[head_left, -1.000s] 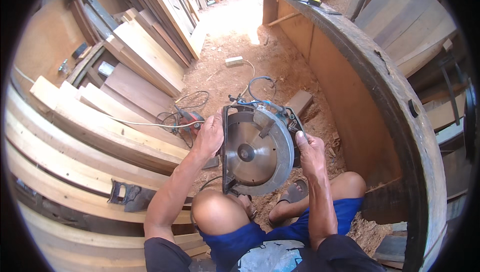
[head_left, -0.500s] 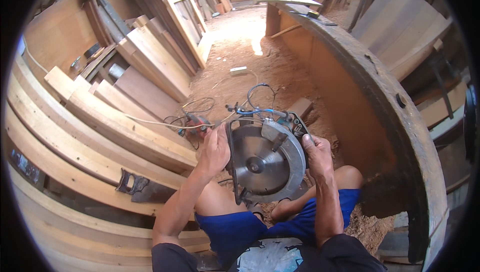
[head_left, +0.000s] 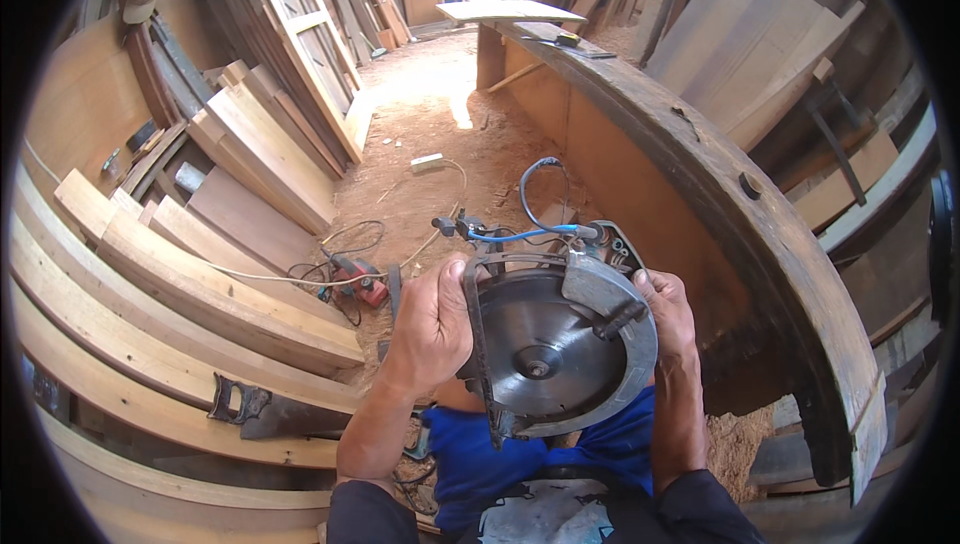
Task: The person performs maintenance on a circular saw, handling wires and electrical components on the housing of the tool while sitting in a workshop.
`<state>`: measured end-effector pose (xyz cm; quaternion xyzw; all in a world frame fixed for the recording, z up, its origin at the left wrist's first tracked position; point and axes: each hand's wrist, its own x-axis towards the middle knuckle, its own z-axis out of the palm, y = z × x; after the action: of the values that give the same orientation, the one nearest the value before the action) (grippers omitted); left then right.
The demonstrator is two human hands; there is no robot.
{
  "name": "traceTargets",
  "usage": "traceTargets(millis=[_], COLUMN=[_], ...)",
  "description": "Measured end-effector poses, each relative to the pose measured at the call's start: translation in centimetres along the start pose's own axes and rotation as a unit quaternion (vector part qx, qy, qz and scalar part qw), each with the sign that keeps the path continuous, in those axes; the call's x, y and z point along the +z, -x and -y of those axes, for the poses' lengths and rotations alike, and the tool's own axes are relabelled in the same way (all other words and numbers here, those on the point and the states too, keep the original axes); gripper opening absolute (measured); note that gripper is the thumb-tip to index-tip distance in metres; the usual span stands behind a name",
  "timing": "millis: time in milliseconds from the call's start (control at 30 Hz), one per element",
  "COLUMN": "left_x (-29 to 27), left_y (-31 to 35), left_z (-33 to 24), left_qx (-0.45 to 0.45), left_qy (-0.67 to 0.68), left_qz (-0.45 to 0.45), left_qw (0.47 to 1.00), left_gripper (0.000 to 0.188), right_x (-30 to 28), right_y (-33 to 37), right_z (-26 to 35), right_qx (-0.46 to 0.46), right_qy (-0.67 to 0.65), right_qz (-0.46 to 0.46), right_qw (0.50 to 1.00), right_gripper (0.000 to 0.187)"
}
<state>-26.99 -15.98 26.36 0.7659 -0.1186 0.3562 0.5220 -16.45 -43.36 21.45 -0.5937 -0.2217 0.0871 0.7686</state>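
Observation:
Between my two hands I hold a circular saw (head_left: 540, 344) up over my lap, its round blade and grey guard facing me. My left hand (head_left: 432, 329) is closed on the edge of the saw's flat base plate, thumb at the top. On the other side my right hand (head_left: 668, 312) grips the saw's body beside the guard, with the thumb showing and most fingers hidden behind. A blue cable and a black one rise from the top of the saw, with a dark plug (head_left: 455, 228) hanging at the left.
Long planks (head_left: 200, 274) are stacked at the left, with a handsaw (head_left: 270, 412) lying on them. A red power tool (head_left: 358, 282) and a white power strip (head_left: 427, 161) rest on the sawdust-covered floor. A long wooden bench (head_left: 700, 144) curves along the right, a tape measure (head_left: 568, 41) on it.
The circular saw has come up nearer to me and shifted slightly right, held in both hands. My view has turned, so the surroundings sit further left.

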Motion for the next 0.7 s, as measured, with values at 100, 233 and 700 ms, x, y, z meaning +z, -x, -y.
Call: traceTargets(millis=[100, 233, 700], left_x=[-1.0, -2.3, -4.9], left_y=[-0.2, -2.0, -1.7], left_z=[-0.1, 0.8, 7.8], left_qx=[-0.041, -0.044, -0.164], left_qy=[-0.018, -0.054, 0.004], left_qz=[-0.018, -0.011, 0.026], left_qw=[0.999, 0.997, 0.986], left_gripper=[0.039, 0.043, 0.05], right_x=[1.9, 2.0, 4.4], right_y=[-0.8, -2.9, -2.5], right_z=[0.5, -0.7, -8.6], right_qx=[-0.028, 0.0, 0.085], right_qy=[-0.021, -0.011, -0.081], right_qz=[-0.019, -0.015, -0.004], right_qw=[0.999, 1.0, 0.993], right_gripper=[0.041, 0.04, 0.048])
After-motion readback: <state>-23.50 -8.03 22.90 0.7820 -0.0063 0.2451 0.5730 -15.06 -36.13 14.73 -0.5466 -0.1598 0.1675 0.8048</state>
